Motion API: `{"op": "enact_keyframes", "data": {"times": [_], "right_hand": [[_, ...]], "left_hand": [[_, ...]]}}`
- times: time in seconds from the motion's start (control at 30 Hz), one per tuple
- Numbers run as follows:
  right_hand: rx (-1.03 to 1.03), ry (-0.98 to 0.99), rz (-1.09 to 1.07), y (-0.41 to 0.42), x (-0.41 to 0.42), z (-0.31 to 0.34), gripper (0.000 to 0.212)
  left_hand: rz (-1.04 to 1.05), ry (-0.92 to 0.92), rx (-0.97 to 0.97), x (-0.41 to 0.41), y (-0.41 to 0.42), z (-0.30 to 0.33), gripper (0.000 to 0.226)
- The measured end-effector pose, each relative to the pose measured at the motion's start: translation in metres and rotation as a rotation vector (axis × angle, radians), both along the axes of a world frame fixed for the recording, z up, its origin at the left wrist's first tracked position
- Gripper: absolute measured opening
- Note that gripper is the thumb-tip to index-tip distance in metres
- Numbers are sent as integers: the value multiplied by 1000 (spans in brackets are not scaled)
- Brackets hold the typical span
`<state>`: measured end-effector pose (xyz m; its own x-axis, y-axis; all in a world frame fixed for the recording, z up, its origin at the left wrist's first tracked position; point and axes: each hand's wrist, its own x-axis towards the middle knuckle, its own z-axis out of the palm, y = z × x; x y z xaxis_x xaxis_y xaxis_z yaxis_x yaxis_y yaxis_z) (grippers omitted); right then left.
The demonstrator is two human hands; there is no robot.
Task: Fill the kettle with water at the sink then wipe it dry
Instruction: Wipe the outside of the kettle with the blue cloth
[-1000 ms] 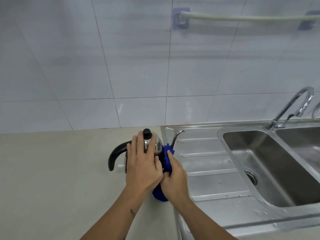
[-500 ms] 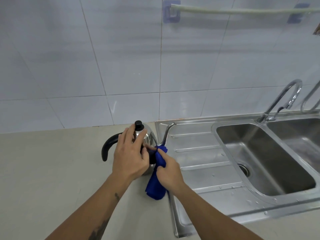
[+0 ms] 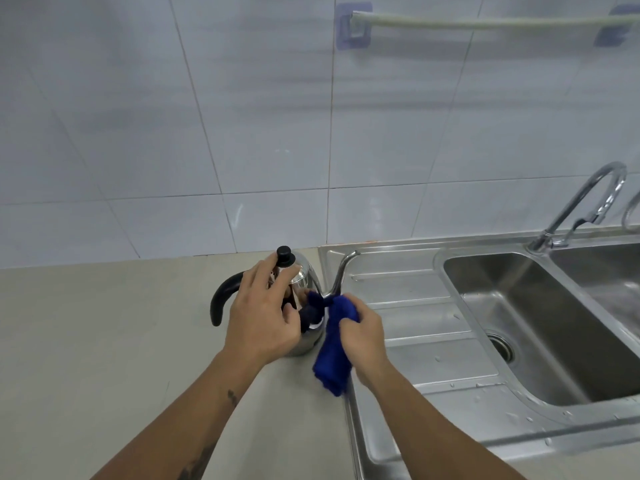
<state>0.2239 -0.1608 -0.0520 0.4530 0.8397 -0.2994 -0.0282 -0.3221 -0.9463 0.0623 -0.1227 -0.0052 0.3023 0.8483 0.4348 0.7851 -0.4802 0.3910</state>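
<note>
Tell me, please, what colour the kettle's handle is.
The handle is black, clearest in the head view.

Pale tiled wall (image 3: pixel 173 116); a rail (image 3: pixel 485 24) high up (blue brackets (image 3: pixel 353 26)); beige countertop (image 3: pixel 104 323).

No lettering, brand, label or number is legible on the steel kettle (image 3: pixel 305 277), the blue cloth (image 3: pixel 331 358), the steel sink (image 3: pixel 398 278) or the wall tiles (image 3: pixel 242 116); a dark forearm mark (image 3: pixel 231 397) is too small to read.
</note>
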Motion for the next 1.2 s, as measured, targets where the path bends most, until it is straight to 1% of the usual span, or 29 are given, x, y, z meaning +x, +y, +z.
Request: {"op": "enact_keyframes", "data": {"times": [0.07, 0.1, 0.13, 0.2, 0.27, 0.3, 0.37, 0.47, 0.53, 0.6, 0.7, 0.83, 0.93, 1.0, 1.1, 1.2], "right_hand": [[-12, 20, -101, 11, 15, 7, 52], [-2, 17, -114, 17, 20, 14, 54], [19, 0, -93, 23, 23, 21, 57], [52, -84, 6, 31, 25, 36, 55], [49, -156, 94, 30, 26, 43, 54], [55, -177, 128, 24, 27, 44, 56], [82, -216, 190, 9, 28, 41, 63], [127, -257, 312, -18, 23, 33, 66], [151, -294, 387, -31, 17, 28, 68], [169, -313, 408, -35, 15, 23, 68], [178, -323, 412, -27, 16, 22, 68], [138, -437, 531, -17, 13, 18, 72], [87, -450, 543, -12, 18, 17, 71], [139, -489, 539, -5, 20, 24, 73], [255, -582, 567, 7, 17, 35, 86], [211, -569, 584, 12, 18, 34, 86]], "left_hand": [[-33, -31, 25, -4, 0, -2, 61], [-48, -39, 32, -5, 1, -2, 61], [-62, -39, 34, -6, 2, -3, 62], [-94, -33, 24, -10, 5, -5, 64], [-118, -64, -3, -13, 9, -6, 65], [-114, -84, -29, -14, 10, -6, 64], [-66, -111, -88, -13, 10, -4, 57], [30, -174, -130, -3, 11, 3, 35], [54, -225, -181, 5, 12, 7, 26], [49, -197, -187, 8, 13, 7, 30], [42, -131, -105, 7, 14, 7, 35], [40, -138, -92, 7, 15, 13, 33], [32, -136, -100, 6, 13, 18, 32], [26, -138, -106, 5, 13, 21, 31], [16, -146, -133, 4, 14, 25, 34], [-13, -187, -168, 0, 15, 28, 36]]}}
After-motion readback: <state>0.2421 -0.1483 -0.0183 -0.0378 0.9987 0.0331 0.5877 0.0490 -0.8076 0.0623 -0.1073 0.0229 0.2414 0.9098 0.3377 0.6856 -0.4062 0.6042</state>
